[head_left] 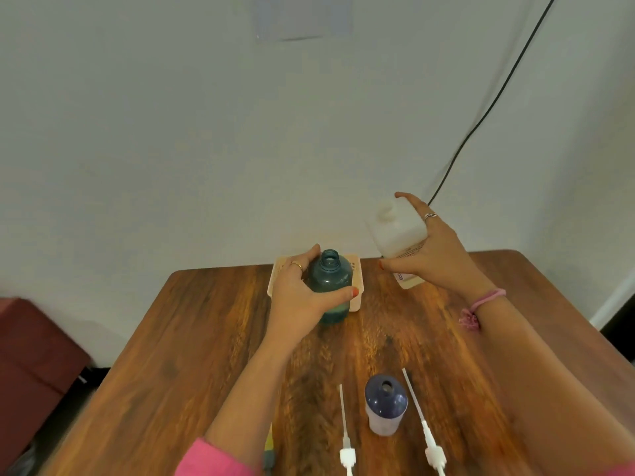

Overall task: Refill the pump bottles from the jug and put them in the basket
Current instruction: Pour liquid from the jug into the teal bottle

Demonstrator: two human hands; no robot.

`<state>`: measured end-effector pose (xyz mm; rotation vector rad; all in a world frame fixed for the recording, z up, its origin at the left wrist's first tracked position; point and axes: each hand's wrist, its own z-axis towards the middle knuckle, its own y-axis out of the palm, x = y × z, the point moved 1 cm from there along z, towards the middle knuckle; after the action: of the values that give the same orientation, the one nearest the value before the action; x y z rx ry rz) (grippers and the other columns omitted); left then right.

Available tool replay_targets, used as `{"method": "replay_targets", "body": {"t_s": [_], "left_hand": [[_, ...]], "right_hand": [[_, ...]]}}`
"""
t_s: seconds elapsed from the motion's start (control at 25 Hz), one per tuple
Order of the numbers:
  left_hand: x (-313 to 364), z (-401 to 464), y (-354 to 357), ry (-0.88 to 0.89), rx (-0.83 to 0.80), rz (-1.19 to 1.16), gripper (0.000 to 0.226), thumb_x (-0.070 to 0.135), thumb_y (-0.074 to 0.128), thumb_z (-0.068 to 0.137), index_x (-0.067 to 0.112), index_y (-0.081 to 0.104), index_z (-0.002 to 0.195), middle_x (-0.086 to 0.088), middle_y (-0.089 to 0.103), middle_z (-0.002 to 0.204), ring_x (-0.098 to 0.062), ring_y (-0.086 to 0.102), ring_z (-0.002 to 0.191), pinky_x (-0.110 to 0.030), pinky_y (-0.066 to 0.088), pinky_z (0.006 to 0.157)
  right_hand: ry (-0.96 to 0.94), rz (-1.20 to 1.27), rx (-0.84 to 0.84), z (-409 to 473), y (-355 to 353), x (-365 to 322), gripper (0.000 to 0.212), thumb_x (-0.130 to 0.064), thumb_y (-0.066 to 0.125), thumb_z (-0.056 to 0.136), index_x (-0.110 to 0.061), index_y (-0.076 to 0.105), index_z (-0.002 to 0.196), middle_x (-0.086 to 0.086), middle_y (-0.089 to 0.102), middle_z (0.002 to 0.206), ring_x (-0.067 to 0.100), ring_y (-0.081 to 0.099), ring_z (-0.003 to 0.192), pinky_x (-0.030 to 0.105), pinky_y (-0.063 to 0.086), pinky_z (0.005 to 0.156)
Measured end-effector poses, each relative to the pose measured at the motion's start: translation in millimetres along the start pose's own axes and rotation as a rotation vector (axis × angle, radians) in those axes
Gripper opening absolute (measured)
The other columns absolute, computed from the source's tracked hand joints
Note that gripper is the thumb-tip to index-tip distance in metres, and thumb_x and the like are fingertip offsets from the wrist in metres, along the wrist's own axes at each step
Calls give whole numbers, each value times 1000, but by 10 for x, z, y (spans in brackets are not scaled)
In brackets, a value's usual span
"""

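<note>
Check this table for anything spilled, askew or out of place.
No spill shows. The only loose parts are two pump heads lying flat on the table, off their bottles; the teal bottle and purple bottle stand open. The jug is tilted in the right hand.

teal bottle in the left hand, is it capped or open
Open: the teal bottle shows a bare round mouth, and both pump heads lie on the table.

1 head-worn wide-angle camera looks forward and down from above the near edge of the tabletop (213, 338), close over both forearms, facing the pale wall (171, 132) that fills the upper half.
</note>
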<state>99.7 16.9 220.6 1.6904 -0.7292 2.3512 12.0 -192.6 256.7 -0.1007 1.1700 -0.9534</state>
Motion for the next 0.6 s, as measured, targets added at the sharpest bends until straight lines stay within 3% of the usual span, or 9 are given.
{"method": "replay_targets", "body": {"t_s": [0.08,0.16,0.28,0.48,0.6], "left_hand": [[-265,-112,-57,-20,-47,44,93,28,92,55,25,47,137,14,50,124,-5,48,116,-13,43,93],[-536,-232,-88,-47,-81,59,96,26,91,57,24,43,140,19,45,121,-2,44,116,0,36,87],[-940,-414,-94,-100,-117,103,101,22,90,59,20,36,144,11,43,123,-4,42,118,-7,32,95],[-1541,-653,-14,-200,-182,176,105,25,91,58,12,34,145,7,40,120,-5,43,111,1,33,84],[-1792,-761,51,-249,-194,221,104,28,91,59,10,35,145,7,39,119,-5,42,109,-9,35,89]], "right_hand": [[74,56,11,-112,118,91,99,-26,90,52,-49,37,132,-20,53,114,3,57,96,8,48,61],[133,96,21,-227,233,170,99,-21,91,52,-43,38,133,-19,55,115,-1,58,99,9,49,67],[179,138,48,-400,393,238,95,-14,91,53,-37,41,131,-21,56,113,-9,57,100,7,48,69],[203,133,83,-660,562,330,89,-10,89,55,-33,44,128,-1,56,116,8,57,106,28,56,79],[256,115,100,-823,613,405,92,-8,88,59,-37,40,131,2,52,124,9,52,113,21,49,86]]}}
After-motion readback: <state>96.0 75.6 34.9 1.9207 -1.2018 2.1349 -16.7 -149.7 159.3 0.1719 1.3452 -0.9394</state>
